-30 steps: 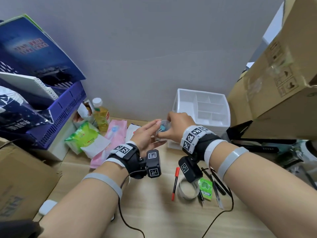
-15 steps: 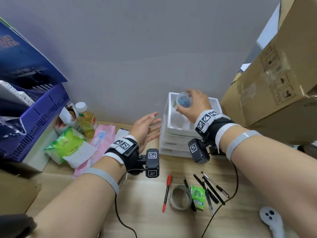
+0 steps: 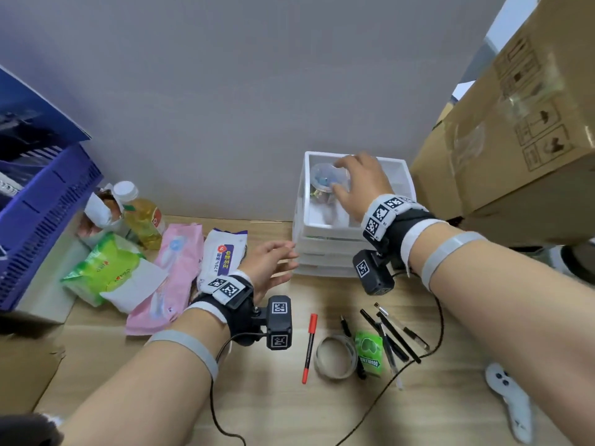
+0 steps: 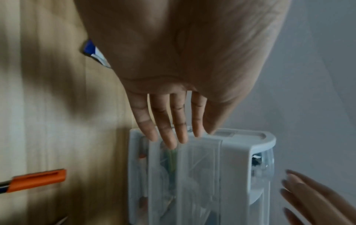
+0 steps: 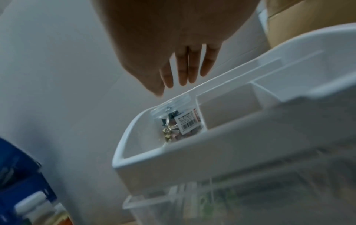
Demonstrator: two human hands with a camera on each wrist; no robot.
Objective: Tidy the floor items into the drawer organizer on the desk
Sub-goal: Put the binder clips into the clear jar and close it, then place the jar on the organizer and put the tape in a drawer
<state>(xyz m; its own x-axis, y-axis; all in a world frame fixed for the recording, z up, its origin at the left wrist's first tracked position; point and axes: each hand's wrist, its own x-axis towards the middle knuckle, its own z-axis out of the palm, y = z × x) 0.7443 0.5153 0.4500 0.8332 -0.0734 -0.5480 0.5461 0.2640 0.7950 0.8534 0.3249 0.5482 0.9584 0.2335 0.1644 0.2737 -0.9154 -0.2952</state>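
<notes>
Above the white plastic drawer organizer [image 3: 349, 249], the right hand [image 3: 360, 185] hovers released over a clear round clip tub [image 3: 326, 180], left hand [image 3: 269, 262] spread, holding nothing.

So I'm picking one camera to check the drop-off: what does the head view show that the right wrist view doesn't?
Head only: red marker pen, clear tape roll, black pens and green gum packet on the wooden desk, plus the open left hand.

Right wrist only: the barcode label on the clip tub.

Both: white drawer organizer, clear plastic tub of clips in its left compartment, open right hand above.
</notes>
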